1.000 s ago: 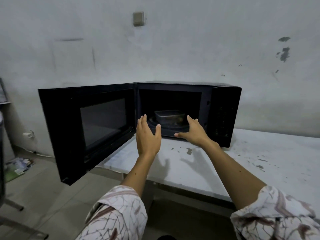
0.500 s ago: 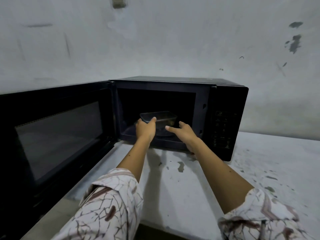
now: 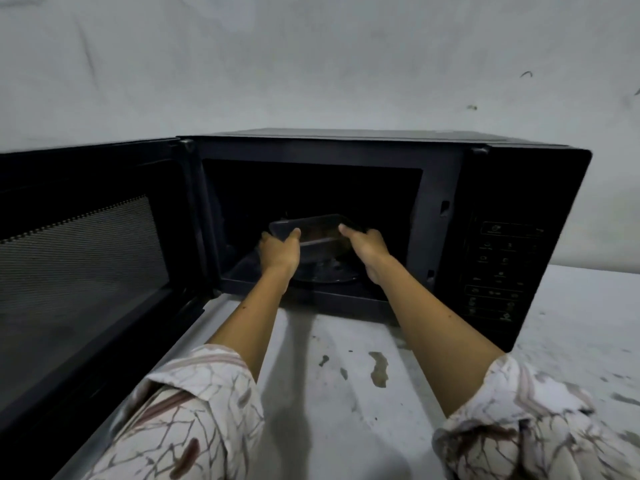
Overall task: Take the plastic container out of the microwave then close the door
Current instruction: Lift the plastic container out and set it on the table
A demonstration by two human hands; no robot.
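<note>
Microwave (image 3: 485,202) sitting black on stained table (image 3: 571,341), door (image 3: 86,271) swung wide left. Inside, on glass turntable (image 3: 332,273): plastic container (image 3: 317,233), contents too dark to tell. Left hand (image 3: 278,252), right hand (image 3: 369,247) clamped on its ends.

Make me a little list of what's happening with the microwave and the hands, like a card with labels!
microwave: black, on the white table, against the wall
door: swung wide open to the left
plastic container: dark, inside the microwave on the glass turntable
left hand: gripping the container's left end
right hand: gripping its right end
control panel: on the right side
sleeves: white, patterned
</note>
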